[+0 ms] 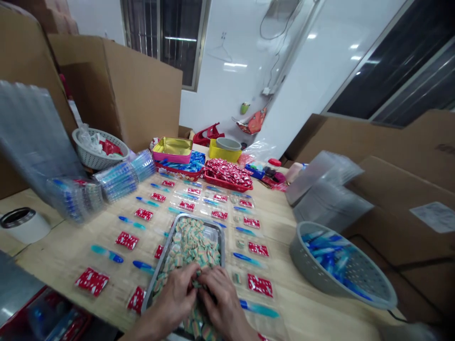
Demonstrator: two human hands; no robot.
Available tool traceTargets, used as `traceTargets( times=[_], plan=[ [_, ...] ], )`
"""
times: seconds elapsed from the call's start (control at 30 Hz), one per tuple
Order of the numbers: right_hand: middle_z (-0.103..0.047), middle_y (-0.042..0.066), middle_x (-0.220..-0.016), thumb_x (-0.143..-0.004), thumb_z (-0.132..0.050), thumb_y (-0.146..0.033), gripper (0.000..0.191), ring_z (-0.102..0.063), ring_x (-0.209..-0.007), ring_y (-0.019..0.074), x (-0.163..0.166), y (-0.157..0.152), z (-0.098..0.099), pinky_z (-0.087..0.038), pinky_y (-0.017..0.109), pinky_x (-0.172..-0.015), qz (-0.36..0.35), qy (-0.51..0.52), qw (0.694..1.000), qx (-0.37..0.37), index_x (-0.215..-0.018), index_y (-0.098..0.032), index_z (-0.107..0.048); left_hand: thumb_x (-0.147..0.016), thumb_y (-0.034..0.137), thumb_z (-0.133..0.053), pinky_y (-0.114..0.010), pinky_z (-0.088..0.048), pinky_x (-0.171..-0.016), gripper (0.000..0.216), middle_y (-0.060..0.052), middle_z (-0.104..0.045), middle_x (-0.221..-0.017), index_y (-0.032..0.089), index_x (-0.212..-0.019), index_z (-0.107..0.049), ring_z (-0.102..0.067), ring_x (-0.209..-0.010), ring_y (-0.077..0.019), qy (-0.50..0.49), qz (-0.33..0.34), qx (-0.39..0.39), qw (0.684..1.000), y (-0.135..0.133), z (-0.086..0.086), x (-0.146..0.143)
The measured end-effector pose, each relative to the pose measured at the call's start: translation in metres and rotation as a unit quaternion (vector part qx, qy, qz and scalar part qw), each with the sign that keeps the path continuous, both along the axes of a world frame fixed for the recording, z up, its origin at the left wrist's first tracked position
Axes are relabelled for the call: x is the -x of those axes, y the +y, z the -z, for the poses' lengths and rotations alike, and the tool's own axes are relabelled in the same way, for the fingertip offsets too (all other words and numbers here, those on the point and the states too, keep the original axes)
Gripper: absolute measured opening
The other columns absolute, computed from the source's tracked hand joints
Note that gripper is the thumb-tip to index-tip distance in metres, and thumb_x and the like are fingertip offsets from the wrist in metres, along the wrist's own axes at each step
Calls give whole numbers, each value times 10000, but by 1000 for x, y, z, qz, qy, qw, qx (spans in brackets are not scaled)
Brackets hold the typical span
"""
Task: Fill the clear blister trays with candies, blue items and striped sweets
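Steel tray (213, 233), kept nearest for reach; left hand (177, 297) and right hand (223, 299), fingers curled shut, pinch its striped sweets (190, 248).

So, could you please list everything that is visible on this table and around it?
metal tray: one, silver, near middle of the wooden table
sweets: many, rainbow-striped, heaped in the metal tray
red packets: many, red and white, rows on the table
blue sticks: many, blue and teal, among the red packets
grey basket: one, grey, right edge
white basket: one, white, far left
tin: one, pink and yellow, far middle
cardboard boxes: several, brown, left and right
left hand: one, bare, in the sweets, tray's near end
right hand: one, bare, beside it in the sweets
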State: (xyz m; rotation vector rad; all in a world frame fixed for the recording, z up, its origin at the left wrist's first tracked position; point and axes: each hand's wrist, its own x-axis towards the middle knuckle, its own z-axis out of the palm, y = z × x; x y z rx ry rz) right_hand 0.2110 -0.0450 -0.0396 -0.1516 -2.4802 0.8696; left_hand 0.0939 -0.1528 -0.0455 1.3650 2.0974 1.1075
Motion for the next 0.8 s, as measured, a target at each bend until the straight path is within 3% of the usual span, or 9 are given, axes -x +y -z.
traceTargets(
  times=[0.13,0.23,0.33,0.53,0.67,0.8],
  plan=[
    [-640,42,-805,-831,-438,-78,205,-579,-770,192,11,11,-16,-437,391,-833,-52,-5,998,-39,-902,-231,-555,-585,21,-477,-240,-438,-577,497,-3,-640,-750,184,-1043,-579,-578,-627,-146,-87,-17,-6,996,10,-1,12],
    [-636,26,-777,-799,-500,-107,142,-581,-787,183,32,40,-29,-445,354,-820,-42,-19,999,10,-846,-215,-578,-620,73,-516,-236,-461,-569,547,-33,-648,-860,165,-1160,-513,-592,-625,-131,-167,-48,-49,984,13,-1,26],
    [-621,12,-732,-763,-530,-147,78,-578,-722,161,71,92,-30,-456,274,-677,22,-50,995,87,-770,-192,-593,-646,138,-551,-248,-481,-573,536,-67,-638,-956,157,-1179,-498,-597,-622,-127,-197,-81,-82,974,12,2,41],
    [-596,-21,-595,-679,-532,-118,54,-568,-569,129,151,191,13,-427,213,-542,99,-117,982,111,-705,-153,-564,-719,216,-553,-225,-465,-547,290,-37,-646,-807,160,-999,-601,-589,-604,-126,-198,-65,-71,975,3,17,57],
    [-581,-39,-551,-632,-538,-81,92,-552,-538,126,170,211,39,-400,200,-520,126,-162,976,70,-675,-155,-574,-755,232,-532,-217,-462,-551,228,-35,-656,-788,166,-953,-625,-595,-618,-131,-186,-72,-47,979,0,19,64],
    [-628,-12,-616,-644,-535,-76,128,-567,-607,139,171,211,48,-382,206,-564,146,-198,969,7,-696,-157,-620,-741,247,-539,-237,-485,-581,239,-40,-667,-782,160,-942,-635,-613,-646,-154,-187,-102,-27,977,0,13,69]
  ],
)
